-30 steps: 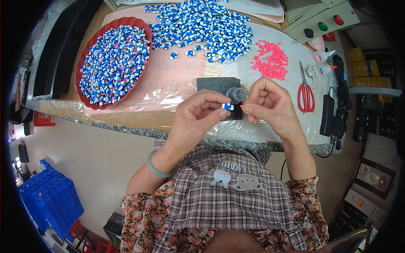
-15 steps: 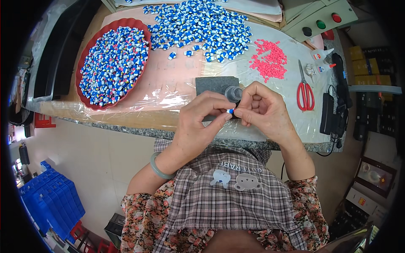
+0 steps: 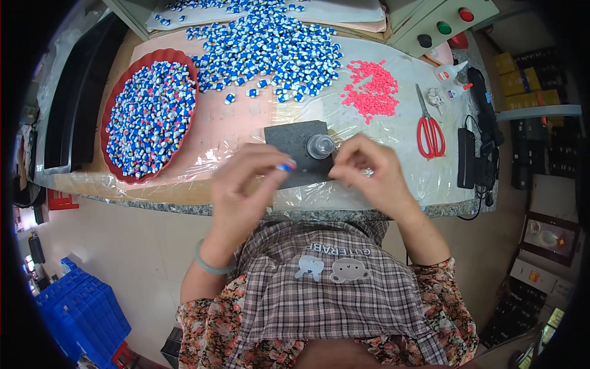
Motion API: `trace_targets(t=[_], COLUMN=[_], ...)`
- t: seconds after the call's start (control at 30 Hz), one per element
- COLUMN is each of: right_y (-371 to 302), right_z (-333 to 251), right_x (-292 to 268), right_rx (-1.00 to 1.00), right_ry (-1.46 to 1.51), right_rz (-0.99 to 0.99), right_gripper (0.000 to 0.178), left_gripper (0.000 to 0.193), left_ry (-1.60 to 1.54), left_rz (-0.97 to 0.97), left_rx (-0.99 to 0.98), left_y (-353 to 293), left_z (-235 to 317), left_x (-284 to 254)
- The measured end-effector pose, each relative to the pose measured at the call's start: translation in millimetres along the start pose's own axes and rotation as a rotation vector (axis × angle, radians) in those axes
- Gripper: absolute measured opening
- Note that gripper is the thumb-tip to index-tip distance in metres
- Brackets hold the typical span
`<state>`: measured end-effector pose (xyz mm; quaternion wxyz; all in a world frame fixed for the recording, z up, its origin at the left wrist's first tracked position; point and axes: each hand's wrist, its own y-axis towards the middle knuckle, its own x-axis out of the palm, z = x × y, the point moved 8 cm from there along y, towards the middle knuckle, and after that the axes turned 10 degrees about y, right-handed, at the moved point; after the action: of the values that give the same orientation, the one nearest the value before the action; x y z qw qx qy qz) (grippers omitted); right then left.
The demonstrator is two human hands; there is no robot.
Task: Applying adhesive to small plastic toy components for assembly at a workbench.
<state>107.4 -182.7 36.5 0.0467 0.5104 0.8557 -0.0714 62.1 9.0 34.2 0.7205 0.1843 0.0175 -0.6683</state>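
Between the thumb and fingertips of my left hand (image 3: 238,187) is a small blue-and-white piece (image 3: 286,166) with a bit of pink on it. The hand is slightly blurred and held left of a dark grey pad (image 3: 284,141). A small clear round cup (image 3: 321,146) stands on that pad. My right hand (image 3: 378,175) is beside the pad's right edge, thumb and fingers pinched together; whether anything tiny is between them I cannot make out. Loose pink bits (image 3: 372,92) lie scattered beyond it.
At the left, a red scalloped tray (image 3: 105,126) is heaped with blue, white and pink pieces. A pile of blue-and-white pieces (image 3: 270,55) spreads at the back. On the right lie red-handled scissors (image 3: 431,136), glue bottles (image 3: 452,71) and a black power strip (image 3: 467,160).
My hands, close together over the pad before, have come apart. The left has moved leftward with the blue-and-white piece, whose pink bit now shows. The view has shifted slightly.
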Motion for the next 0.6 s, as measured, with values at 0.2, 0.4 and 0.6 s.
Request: trace_targets(t=[0.2,0.4,0.6], right_y=[12,20,24], right_z=[30,31,26], right_x=[-96,-84,-78], right_rx=[-0.04,-0.157,-0.155], right_ry=[-0.426,-0.536,-0.661], right_rz=[0.36,0.278,0.19], right_gripper=[0.011,0.01,0.01], left_gripper=[0.015,0.029,0.03], left_ry=[0.629,1.155,0.873], left_rz=[0.497,0.53,0.174], left_rx=[-0.037,0.091,0.297], left_y=[3,9,30], left_z=[-6,9,-4], left_x=[-137,-142,-45])
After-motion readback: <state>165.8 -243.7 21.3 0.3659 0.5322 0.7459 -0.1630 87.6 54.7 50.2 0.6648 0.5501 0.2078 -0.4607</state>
